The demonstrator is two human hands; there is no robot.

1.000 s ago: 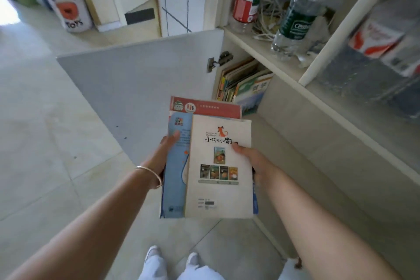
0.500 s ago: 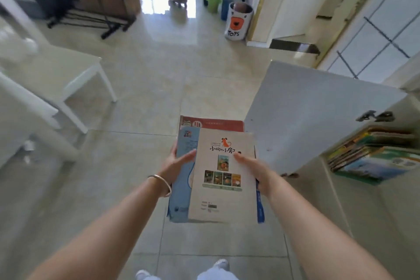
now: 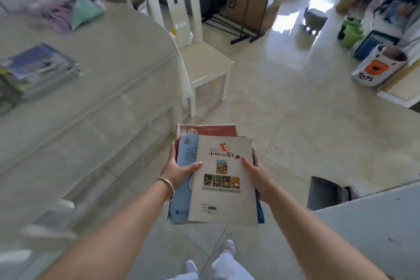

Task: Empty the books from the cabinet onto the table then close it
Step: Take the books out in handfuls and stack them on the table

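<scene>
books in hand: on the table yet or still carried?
Carried. Left hand and right hand grip the book stack over the floor, beside the table.

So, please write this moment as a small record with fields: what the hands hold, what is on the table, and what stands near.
held: stack of books, cream cover on top, blue and red ones under it
left hand: grips the stack's left edge, thumb on top
right hand: grips the right edge
table: left of the person, bears a pile of books and a bundle of cloth
nearby: white chair at the table's end; toys bin at right
</scene>
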